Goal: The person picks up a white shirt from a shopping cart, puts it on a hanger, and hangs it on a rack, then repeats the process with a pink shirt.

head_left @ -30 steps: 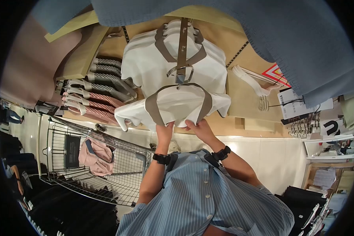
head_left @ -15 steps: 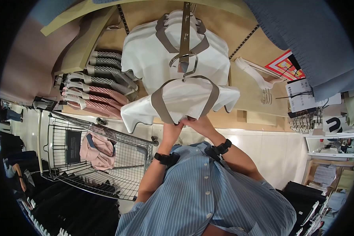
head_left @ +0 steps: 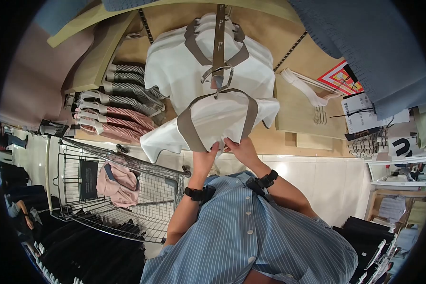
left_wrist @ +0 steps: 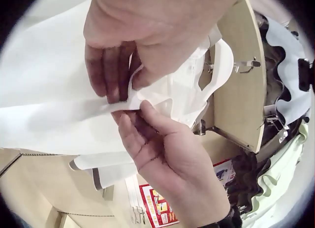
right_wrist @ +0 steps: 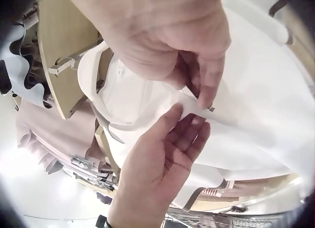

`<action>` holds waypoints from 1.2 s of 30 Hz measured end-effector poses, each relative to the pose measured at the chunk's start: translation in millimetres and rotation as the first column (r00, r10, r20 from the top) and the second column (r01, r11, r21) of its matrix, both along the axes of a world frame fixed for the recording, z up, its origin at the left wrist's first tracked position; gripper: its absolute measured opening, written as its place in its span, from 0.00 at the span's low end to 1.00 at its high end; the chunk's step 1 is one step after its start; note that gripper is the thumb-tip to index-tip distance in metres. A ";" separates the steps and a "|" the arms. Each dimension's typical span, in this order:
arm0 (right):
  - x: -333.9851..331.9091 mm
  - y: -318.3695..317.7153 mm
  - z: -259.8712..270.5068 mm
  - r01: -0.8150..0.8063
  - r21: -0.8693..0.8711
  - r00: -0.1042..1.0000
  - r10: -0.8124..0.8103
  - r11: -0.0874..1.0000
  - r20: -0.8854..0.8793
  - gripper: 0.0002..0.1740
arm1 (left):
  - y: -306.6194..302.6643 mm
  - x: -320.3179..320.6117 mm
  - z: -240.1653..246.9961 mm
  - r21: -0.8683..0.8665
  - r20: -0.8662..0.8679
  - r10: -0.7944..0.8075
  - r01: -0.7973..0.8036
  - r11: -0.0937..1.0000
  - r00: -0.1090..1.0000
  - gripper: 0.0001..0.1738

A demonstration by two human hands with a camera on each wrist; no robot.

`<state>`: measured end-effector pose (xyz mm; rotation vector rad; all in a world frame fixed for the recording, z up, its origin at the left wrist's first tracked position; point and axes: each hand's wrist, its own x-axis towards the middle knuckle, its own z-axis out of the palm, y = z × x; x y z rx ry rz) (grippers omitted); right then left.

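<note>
A white shirt with a taupe collar (head_left: 192,127) hangs from a metal display arm (head_left: 218,42) in front of me. My left hand (head_left: 204,160) is at the shirt's lower front in the head view, its thumb and fingers pinching the white fabric. Close beside it, my right hand (head_left: 244,155) pinches the same front edge. In the left wrist view, a fold of white cloth (left_wrist: 132,96) runs between the fingertips of both hands. The right wrist view shows the white shirt (right_wrist: 246,95) spread behind the hands, with part of the edge hidden by fingers.
More white shirts (head_left: 168,66) hang behind. Striped shirts (head_left: 134,102) hang at left, and empty white hangers (head_left: 307,90) at right. A wire shopping cart (head_left: 151,222) holding a pink garment (head_left: 120,187) stands at my left. Blue garments (head_left: 388,61) hang overhead at right.
My hands came together at the shirt front by half a second ago, and now stand slightly apart again. The shirt swung right, then back a little left.
</note>
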<state>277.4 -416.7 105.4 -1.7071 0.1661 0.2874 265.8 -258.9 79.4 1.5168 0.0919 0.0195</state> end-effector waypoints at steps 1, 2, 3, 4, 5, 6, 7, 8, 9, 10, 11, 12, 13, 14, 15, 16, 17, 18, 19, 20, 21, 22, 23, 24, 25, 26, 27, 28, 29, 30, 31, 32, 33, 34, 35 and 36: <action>-1.4 0.7 2.0 0.006 0.002 1.000 -0.006 1.000 0.004 0.16 | -0.1 -0.1 -2.5 0.021 0.041 0.023 -0.024 0.999 0.999 0.16; -2.6 2.0 5.2 0.012 0.004 1.000 -0.012 1.000 0.009 0.16 | -0.6 -0.3 -1.8 0.009 0.053 0.055 -0.055 0.998 0.997 0.17; -2.3 3.7 9.1 0.035 0.004 0.999 -0.035 0.999 0.006 0.15 | -2.0 0.9 -0.6 -0.005 0.067 0.087 -0.087 0.996 0.994 0.18; -3.0 5.8 12.9 0.057 0.003 0.998 -0.057 0.998 0.001 0.14 | -3.3 1.0 0.8 -0.018 0.079 0.120 -0.119 0.993 0.990 0.19; -4.0 7.4 14.8 0.079 0.003 0.997 -0.079 0.997 -0.004 0.14 | -4.0 0.0 5.9 0.016 0.092 0.115 -0.117 0.993 0.989 0.18; -3.9 7.6 12.7 0.076 -0.028 0.997 -0.075 0.997 0.024 0.14 | -4.7 -0.3 13.8 0.050 0.108 0.110 -0.116 0.992 0.988 0.18; -4.8 7.7 7.4 0.073 -0.058 0.996 -0.070 0.996 0.049 0.13 | -5.9 -0.8 18.2 0.084 0.122 0.105 -0.116 0.990 0.987 0.18; -5.7 7.9 3.0 0.070 -0.088 0.995 -0.063 0.994 0.073 0.13 | -7.6 -1.1 18.0 0.109 0.138 0.116 -0.132 0.985 0.984 0.18; -5.5 7.6 -0.3 0.064 -0.162 0.992 -0.044 0.985 0.122 0.13 | -9.8 -0.6 17.0 0.133 0.155 0.127 -0.148 0.980 0.980 0.17; -4.1 7.4 -3.2 0.062 -0.236 0.985 -0.022 0.970 0.172 0.13 | -11.7 1.1 16.1 0.156 0.175 0.137 -0.165 0.974 0.975 0.17; -4.2 7.1 -6.6 0.064 -0.308 0.977 0.004 0.949 0.215 0.13 | -13.3 1.4 14.8 0.211 0.168 0.135 -0.169 0.963 0.977 0.17; -6.2 7.1 -11.5 0.067 -0.292 0.972 0.003 0.954 0.234 0.12 | -14.9 -0.5 13.3 0.267 0.157 0.133 -0.172 0.948 0.979 0.18; -5.0 7.2 -15.9 0.073 -0.277 0.966 0.001 0.958 0.259 0.12 | -16.2 0.7 13.0 0.321 0.152 0.130 -0.173 0.931 0.980 0.18; -2.5 7.4 -15.9 0.083 -0.262 0.958 -0.005 0.962 0.287 0.12 | -17.4 3.2 16.0 0.352 0.160 0.131 -0.181 0.918 0.978 0.18; -3.5 8.3 -16.3 0.092 -0.271 0.947 0.000 0.958 0.321 0.12 | -18.2 2.0 19.7 0.384 0.163 0.133 -0.187 0.904 0.978 0.17; -3.3 8.9 -16.4 0.099 -0.282 0.934 0.008 0.954 0.356 0.11 | -19.9 2.0 22.9 0.413 0.167 0.136 -0.194 0.890 0.977 0.17; -2.1 9.1 -13.0 0.105 -0.294 0.920 0.019 0.950 0.392 0.11 | -21.3 3.1 24.8 0.427 0.183 0.123 -0.191 0.884 0.975 0.16; -3.7 9.5 -9.4 0.118 -0.325 0.918 0.022 0.938 0.396 0.11 | -20.3 2.8 26.1 0.444 0.196 0.110 -0.188 0.876 0.974 0.15; -5.9 10.7 -5.1 0.130 -0.353 0.916 0.024 0.926 0.402 0.11 | -18.9 2.9 26.7 0.462 0.209 0.097 -0.186 0.867 0.973 0.15; -5.9 11.6 -0.3 0.143 -0.381 0.912 0.028 0.913 0.409 0.11 | -18.1 3.7 26.4 0.465 0.209 0.083 -0.174 0.868 0.974 0.14; -6.1 11.5 2.1 0.142 -0.392 0.906 0.040 0.909 0.420 0.10 | -17.7 3.2 25.4 0.469 0.207 0.069 -0.161 0.869 0.976 0.13; -7.3 11.9 3.7 0.141 -0.402 0.901 0.051 0.905 0.430 0.10 | -17.2 1.6 24.0 0.473 0.203 0.054 -0.146 0.869 0.978 0.13; -7.9 12.2 4.4 0.141 -0.412 0.896 0.061 0.900 0.440 0.10 | -17.5 0.6 21.2 0.501 0.195 0.050 -0.143 0.853 0.979 0.12; -6.1 10.9 0.9 0.134 -0.414 0.899 0.065 0.901 0.433 0.10 | -19.2 1.6 18.0 0.527 0.191 0.047 -0.142 0.838 0.981 0.11; -5.5 9.4 -6.6 0.124 -0.416 0.903 0.070 0.901 0.423 0.10 | -20.2 1.0 15.6 0.553 0.183 0.044 -0.140 0.822 0.982 0.10; -6.7 10.7 -6.3 0.117 -0.416 0.909 0.072 0.902 0.410 0.10 | -19.3 -0.9 15.5 0.560 0.196 0.038 -0.144 0.816 0.980 0.10; -5.0 10.0 -4.8 0.112 -0.436 0.904 0.091 0.893 0.418 0.10 | -19.6 1.5 15.8 0.563 0.216 0.031 -0.151 0.812 0.976 0.09; -5.3 8.4 -2.7 0.104 -0.459 0.900 0.113 0.883 0.422 0.10 | -20.9 1.7 15.7 0.565 0.232 0.027 -0.158 0.810 0.972 0.08; -8.1 8.4 0.0 0.094 -0.481 0.897 0.135 0.872 0.420 0.10 | -19.9 -0.7 13.5 0.604 0.231 0.000 -0.143 0.784 0.973 0.08; -5.4 6.8 -0.6 0.091 -0.485 0.898 0.138 0.870 0.418 0.10 | -18.7 2.3 9.7 0.638 0.238 -0.025 -0.136 0.758 0.971 0.08; -6.7 7.3 -3.2 0.086 -0.486 0.902 0.140 0.870 0.409 0.10 | -16.8 1.1 6.4 0.676 0.237 -0.052 -0.126 0.726 0.970 0.08; -10.1 8.9 -4.7 0.081 -0.485 0.907 0.138 0.871 0.399 0.10 | -15.2 -2.1 4.6 0.660 0.235 -0.041 -0.129 0.740 0.971 0.08; -7.1 8.5 -4.2 0.065 -0.474 0.904 0.149 0.878 0.401 0.10 | -15.5 1.4 3.9 0.640 0.245 -0.026 -0.142 0.755 0.969 0.08; -8.2 8.3 -3.9 0.047 -0.463 0.905 0.159 0.885 0.396 0.09 | -15.3 0.8 2.8 0.621 0.248 -0.012 -0.149 0.770 0.969 0.09; -11.2 8.4 -2.5 0.026 -0.452 0.906 0.170 0.891 0.387 0.08 | -12.8 -2.1 1.2 0.629 0.220 -0.010 -0.134 0.766 0.975 0.09; -11.1 6.9 0.3 -0.052 -0.511 0.908 0.254 0.858 0.334 0.08 | -8.7 -2.2 -0.3 0.635 0.198 -0.005 -0.124 0.762 0.980 0.10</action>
